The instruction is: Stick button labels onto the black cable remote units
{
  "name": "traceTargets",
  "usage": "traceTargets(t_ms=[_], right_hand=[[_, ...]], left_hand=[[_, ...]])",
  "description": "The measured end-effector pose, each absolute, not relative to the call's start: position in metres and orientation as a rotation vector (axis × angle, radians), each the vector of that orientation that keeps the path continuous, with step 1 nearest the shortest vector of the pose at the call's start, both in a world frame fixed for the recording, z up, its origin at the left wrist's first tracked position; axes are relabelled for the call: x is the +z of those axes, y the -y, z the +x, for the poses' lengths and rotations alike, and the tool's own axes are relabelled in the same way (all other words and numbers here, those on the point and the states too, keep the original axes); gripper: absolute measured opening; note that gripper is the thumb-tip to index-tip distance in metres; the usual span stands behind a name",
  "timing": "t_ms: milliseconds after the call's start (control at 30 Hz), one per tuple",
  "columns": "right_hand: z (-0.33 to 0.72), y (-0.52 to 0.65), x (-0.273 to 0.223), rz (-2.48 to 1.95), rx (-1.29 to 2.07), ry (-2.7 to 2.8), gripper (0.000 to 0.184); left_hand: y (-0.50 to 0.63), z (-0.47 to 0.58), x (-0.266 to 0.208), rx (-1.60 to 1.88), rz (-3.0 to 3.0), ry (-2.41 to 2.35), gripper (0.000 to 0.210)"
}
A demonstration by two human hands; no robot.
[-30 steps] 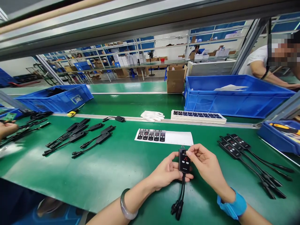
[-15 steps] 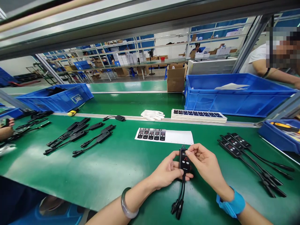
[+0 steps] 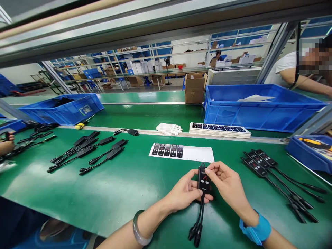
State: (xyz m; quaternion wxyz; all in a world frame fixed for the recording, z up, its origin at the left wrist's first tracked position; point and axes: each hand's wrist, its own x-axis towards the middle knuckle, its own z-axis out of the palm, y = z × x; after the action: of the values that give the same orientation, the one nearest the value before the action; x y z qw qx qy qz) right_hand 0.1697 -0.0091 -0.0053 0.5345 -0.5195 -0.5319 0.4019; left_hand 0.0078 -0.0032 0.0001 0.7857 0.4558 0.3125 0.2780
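Observation:
My left hand point(image 3: 185, 192) is closed around a small black controller box point(image 3: 204, 181), holding it upright above the table with its face toward me. That face carries a dark label with red marks and two pale buttons. Two short black cables point(image 3: 200, 216) hang from its lower end and finish in connectors. My right hand point(image 3: 227, 181) has its fingers curled, with the thumb against the label's upper right corner; the fingertips behind are partly hidden. Just beyond lies a white label sheet point(image 3: 198, 153) with several dark labels on its left part.
Labelled controllers point(image 3: 255, 167) lie at right, unlabelled-looking ones point(image 3: 86, 151) at left. Behind are a white glove point(image 3: 169, 129), a stack of label sheets point(image 3: 220, 130), a large blue bin point(image 3: 254, 112) and another blue bin point(image 3: 64, 112). A co-worker's hand point(image 3: 7, 143) is at far left.
The view has tilted slightly. My left hand keeps the controller box in nearly the same place, and my right thumb stays at its upper right corner with very little movement.

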Motion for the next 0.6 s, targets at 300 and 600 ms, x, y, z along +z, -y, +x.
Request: traceTargets(t_ms=[300,600], right_hand=[[0.1701,0.0079,-0.0065,-1.258,0.973,1.268,0.028],[0.1698,0.0085,-0.0061,-1.282,0.980,1.281,0.027]], left_hand=[[0.0034,0.0077,-0.0019,0.603,0.994,-0.674,0.050],[0.0034,0.0093,-0.0037,0.608,1.014,-0.673,0.048]])
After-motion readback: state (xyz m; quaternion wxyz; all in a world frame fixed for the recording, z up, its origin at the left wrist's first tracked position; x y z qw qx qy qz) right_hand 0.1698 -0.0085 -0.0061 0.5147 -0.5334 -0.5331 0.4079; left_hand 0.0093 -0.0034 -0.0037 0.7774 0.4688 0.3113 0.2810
